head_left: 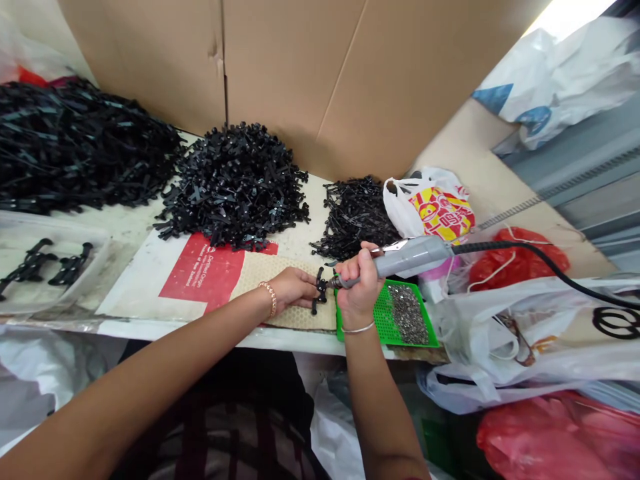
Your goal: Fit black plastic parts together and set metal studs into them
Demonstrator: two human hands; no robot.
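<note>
My left hand (pixel 295 288) pinches a small black plastic part (pixel 319 291) upright on a beige mat (pixel 273 267) at the table's front edge. My right hand (pixel 359 283) is wrapped round a grey electric screwdriver (pixel 413 257), its tip pressed against that part. The screwdriver's black cable (pixel 560 273) trails off to the right. Just right of my right hand lies a green tray (pixel 383 320) holding a heap of small metal screws (pixel 407 315).
Three piles of black plastic parts lie on the table: far left (pixel 70 147), middle (pixel 235 183), right (pixel 355 213). A clear tray (pixel 55 293) at left holds a few parts. Cardboard (pixel 300 73) walls the back. Plastic bags (pixel 525 333) crowd the right side.
</note>
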